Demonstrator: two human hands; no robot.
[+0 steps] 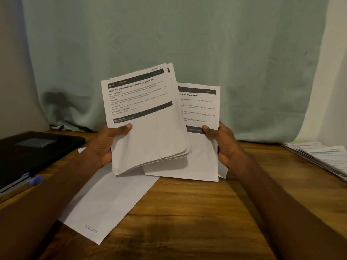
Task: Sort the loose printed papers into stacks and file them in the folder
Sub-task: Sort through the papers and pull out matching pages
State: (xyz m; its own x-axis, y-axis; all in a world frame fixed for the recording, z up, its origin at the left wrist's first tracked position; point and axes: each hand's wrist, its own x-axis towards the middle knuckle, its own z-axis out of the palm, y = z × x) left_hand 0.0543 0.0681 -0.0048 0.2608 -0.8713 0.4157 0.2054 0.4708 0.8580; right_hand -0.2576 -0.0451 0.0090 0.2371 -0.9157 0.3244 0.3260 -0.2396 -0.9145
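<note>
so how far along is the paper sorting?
Early to midway. Done: a pile of papers lies at the table's right edge. In hand: left hand grips a stack, right hand pinches one sheet. Left: the black folder is closed, nothing visibly filed.

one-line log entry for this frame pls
phase: sorting | left hand: holds thick white printed paper bundle | right hand: holds single printed sheet | black folder: closed, on wooden table

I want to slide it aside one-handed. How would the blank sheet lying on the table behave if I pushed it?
The blank sheet is one thin page lying flat on the wooden table, so it would probably glide easily. Pushed at one corner it would likely pivot or buckle, being floppy. It looks very light.
</note>
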